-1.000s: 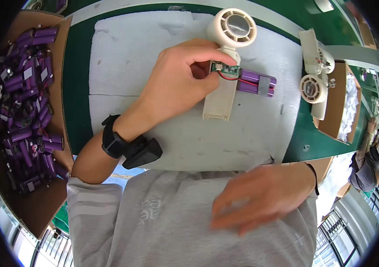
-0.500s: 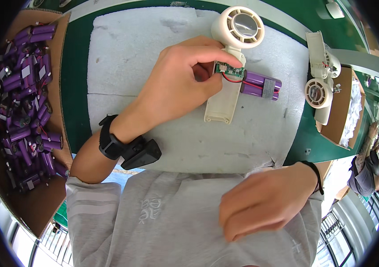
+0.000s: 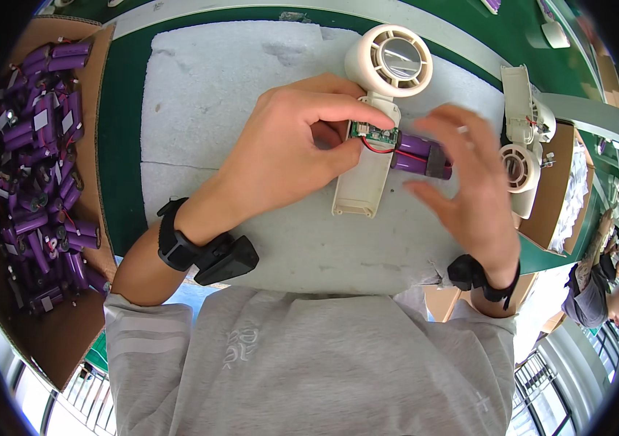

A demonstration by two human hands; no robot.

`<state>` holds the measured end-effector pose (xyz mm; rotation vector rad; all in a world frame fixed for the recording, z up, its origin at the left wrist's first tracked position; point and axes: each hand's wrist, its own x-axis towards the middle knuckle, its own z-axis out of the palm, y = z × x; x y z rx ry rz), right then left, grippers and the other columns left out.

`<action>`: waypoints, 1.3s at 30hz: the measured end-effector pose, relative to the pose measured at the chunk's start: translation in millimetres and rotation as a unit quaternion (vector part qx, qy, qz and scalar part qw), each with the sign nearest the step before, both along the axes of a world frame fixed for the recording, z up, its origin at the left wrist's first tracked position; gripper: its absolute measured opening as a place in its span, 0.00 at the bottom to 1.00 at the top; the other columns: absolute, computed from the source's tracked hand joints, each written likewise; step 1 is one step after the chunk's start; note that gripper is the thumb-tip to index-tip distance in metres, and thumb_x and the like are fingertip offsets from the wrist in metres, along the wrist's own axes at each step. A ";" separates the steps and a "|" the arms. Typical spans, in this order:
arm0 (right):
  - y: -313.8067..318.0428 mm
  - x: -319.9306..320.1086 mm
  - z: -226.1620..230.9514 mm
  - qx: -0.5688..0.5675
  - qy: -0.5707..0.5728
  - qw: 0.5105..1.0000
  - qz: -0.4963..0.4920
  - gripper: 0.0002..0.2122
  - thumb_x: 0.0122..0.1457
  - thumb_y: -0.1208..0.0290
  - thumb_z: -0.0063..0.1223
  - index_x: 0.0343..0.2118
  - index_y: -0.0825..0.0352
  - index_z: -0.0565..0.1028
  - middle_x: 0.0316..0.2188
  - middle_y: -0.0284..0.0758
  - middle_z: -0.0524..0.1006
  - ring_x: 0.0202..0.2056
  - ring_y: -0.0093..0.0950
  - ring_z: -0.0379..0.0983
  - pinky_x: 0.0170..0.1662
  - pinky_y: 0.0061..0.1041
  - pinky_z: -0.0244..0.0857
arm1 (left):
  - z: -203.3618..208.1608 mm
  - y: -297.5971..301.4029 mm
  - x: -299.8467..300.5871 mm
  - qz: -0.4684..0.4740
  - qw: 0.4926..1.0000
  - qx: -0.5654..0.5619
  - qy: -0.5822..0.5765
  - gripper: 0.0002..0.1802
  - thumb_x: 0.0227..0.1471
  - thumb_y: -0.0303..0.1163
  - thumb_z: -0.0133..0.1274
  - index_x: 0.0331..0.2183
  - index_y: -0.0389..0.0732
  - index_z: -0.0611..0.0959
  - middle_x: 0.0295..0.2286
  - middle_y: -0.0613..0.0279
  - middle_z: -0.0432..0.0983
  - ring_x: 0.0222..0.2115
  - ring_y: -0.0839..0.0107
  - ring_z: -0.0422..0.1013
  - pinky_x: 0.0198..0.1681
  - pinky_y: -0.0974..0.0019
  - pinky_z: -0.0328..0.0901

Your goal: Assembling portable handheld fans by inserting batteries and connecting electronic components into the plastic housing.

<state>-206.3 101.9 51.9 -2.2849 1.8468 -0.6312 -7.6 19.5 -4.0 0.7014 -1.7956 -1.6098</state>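
A cream handheld fan lies on the foam mat, its round head at the far end and its handle lying open. My left hand is closed, thumb and index finger pinching a small green circuit board over the handle. Red and black wires join the board to a purple two-cell battery pack, which lies right of the handle with a grey pad on its end. Slightly blurred, my right hand is open beside the pack, thumb and fingers apart around its outer end.
On the left, a cardboard box holds many purple battery packs. The white foam mat covers the green bench. More cream fan parts sit at the right, by another cardboard box. A person is at the far right.
My right hand has come up from in front of my shirt to the battery pack, its fingers spreading. My left hand keeps its pinch on the circuit board. The view has shifted slightly.
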 end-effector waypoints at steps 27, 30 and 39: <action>20.2 -17.7 -28.5 0.452 -0.744 0.476 0.129 0.42 0.40 0.90 0.53 0.61 0.65 0.51 0.46 0.44 0.67 0.42 0.36 0.74 0.43 0.33 0.71 | 6.7 -5.8 6.9 0.027 0.981 -0.154 -0.118 0.20 0.36 0.16 0.64 0.36 0.41 0.86 0.42 0.54 0.75 0.31 0.71 0.77 0.32 0.74 0.72; 14.7 -17.5 -17.4 0.460 -0.684 0.549 0.136 0.40 0.39 0.90 0.55 0.60 0.66 0.56 0.45 0.43 0.67 0.42 0.37 0.73 0.43 0.33 0.71 | 4.4 -5.3 7.5 0.045 0.973 -0.198 -0.105 0.20 0.33 0.21 0.67 0.35 0.42 0.86 0.40 0.53 0.77 0.28 0.71 0.77 0.29 0.74 0.71; 9.3 10.0 -17.9 0.101 -0.230 0.942 0.224 0.32 0.26 0.80 0.66 0.44 0.71 0.71 0.42 0.45 0.72 0.42 0.43 0.70 0.42 0.37 0.67 | 3.5 -3.9 6.9 0.050 0.962 -0.246 -0.109 0.20 0.32 0.22 0.67 0.35 0.42 0.86 0.36 0.55 0.79 0.26 0.71 0.77 0.25 0.74 0.71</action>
